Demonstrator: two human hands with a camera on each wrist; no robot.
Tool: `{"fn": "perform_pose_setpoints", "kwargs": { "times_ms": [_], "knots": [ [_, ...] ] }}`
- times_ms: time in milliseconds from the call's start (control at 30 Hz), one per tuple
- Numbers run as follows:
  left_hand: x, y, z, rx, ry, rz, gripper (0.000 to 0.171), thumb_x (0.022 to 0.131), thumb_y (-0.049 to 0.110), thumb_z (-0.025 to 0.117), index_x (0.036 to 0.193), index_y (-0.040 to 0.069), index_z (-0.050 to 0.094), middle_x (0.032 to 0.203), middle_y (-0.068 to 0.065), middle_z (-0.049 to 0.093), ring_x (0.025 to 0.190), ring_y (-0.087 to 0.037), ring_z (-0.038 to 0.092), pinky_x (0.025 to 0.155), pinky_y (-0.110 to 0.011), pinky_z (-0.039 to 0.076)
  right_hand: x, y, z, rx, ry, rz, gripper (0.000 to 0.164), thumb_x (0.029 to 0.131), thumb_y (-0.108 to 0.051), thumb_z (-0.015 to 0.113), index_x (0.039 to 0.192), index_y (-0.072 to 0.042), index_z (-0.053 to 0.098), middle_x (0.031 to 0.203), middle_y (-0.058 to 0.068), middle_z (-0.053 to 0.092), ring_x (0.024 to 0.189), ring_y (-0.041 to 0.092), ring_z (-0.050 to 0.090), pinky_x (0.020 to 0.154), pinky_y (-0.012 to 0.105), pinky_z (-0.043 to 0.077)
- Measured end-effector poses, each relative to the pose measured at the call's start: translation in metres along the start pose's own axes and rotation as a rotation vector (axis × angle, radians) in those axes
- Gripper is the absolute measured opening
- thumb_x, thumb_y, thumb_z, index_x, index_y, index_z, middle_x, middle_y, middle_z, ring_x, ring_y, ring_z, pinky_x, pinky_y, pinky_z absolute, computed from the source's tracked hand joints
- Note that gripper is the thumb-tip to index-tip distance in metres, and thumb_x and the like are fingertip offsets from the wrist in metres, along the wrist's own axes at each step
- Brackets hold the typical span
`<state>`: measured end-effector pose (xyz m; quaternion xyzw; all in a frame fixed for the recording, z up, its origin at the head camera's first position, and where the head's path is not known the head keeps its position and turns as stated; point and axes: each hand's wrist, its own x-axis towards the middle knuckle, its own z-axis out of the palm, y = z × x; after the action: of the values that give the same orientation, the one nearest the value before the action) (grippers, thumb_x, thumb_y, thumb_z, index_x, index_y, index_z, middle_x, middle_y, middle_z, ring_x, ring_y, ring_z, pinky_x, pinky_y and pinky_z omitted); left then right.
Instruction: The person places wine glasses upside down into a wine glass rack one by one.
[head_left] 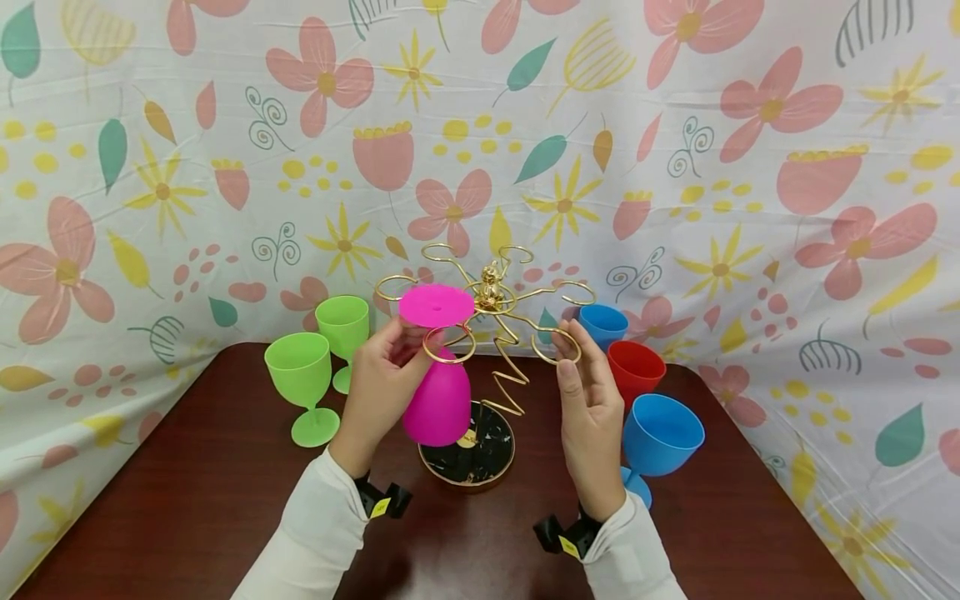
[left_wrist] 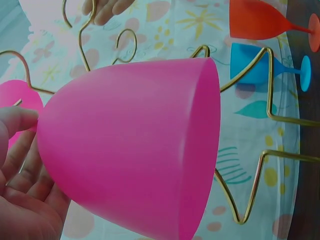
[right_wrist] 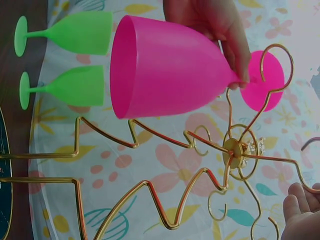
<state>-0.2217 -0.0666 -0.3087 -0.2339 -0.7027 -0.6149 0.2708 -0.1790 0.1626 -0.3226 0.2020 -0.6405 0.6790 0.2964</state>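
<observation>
A creased white cloth backdrop printed with flowers (head_left: 450,108) hung beyond the glossy reddish-brown surface (head_left: 210,517). Mid-surface stood a gold wire rack (head_left: 490,298) with a zigzag stem; its round black marbled base (head_left: 487,461) seemed broad for stability. Of the hands, the left hand (head_left: 384,367) pinched the slim stem of the smooth magenta plastic goblet (head_left: 437,408), inverted left of the zigzag; the loosely open right hand (head_left: 591,408) gripped nothing visible, fingertips by the rack's near right arm, perhaps steadying it. Upright, a near blue plastic goblet (head_left: 663,429), red plastic goblet (head_left: 636,367) and far blue plastic goblet (head_left: 602,323) lined the right; near (head_left: 298,367) and far pale-green plastic goblets (head_left: 342,325) the left, presumably leaving working room. The near left gold loop (head_left: 450,362) was probably left open to admit stems; whether it encircled this one was unclear.
</observation>
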Motion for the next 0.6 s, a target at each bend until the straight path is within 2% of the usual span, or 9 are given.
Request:
{"fn": "perform_pose_setpoints", "kwargs": {
  "times_ms": [267, 400, 600],
  "knots": [
    [-0.002, 0.006, 0.002, 0.062, -0.036, 0.028, 0.024, 0.09, 0.021, 0.077, 0.11, 0.008, 0.071, 0.097, -0.002, 0.072, 0.089, -0.014, 0.069, 0.077, -0.033, 0.058, -0.002, -0.001, 0.002, 0.025, 0.012, -0.006, 0.047, 0.106, -0.01, 0.048, 0.152, -0.012, 0.043, 0.15, 0.008, 0.047, 0.137, 0.027, 0.045, 0.109, 0.029, 0.039],
    [-0.005, 0.006, 0.002, 0.089, -0.056, 0.045, 0.021, 0.09, 0.018, 0.078, 0.107, 0.009, 0.072, 0.097, -0.002, 0.072, 0.087, -0.014, 0.068, 0.075, -0.032, 0.058, -0.002, -0.001, 0.002, 0.027, 0.015, -0.005, 0.047, 0.106, -0.01, 0.048, 0.152, -0.011, 0.042, 0.15, 0.007, 0.048, 0.137, 0.027, 0.045, 0.109, 0.03, 0.039],
    [-0.012, 0.004, 0.003, 0.119, -0.083, 0.054, 0.035, 0.087, 0.011, 0.08, 0.121, 0.012, 0.071, 0.108, 0.0, 0.072, 0.088, -0.014, 0.066, 0.072, -0.03, 0.058, -0.002, -0.002, 0.003, 0.03, 0.016, -0.002, 0.047, 0.106, -0.01, 0.048, 0.153, -0.009, 0.041, 0.149, 0.007, 0.049, 0.137, 0.027, 0.046, 0.108, 0.032, 0.039]
  ]
}}
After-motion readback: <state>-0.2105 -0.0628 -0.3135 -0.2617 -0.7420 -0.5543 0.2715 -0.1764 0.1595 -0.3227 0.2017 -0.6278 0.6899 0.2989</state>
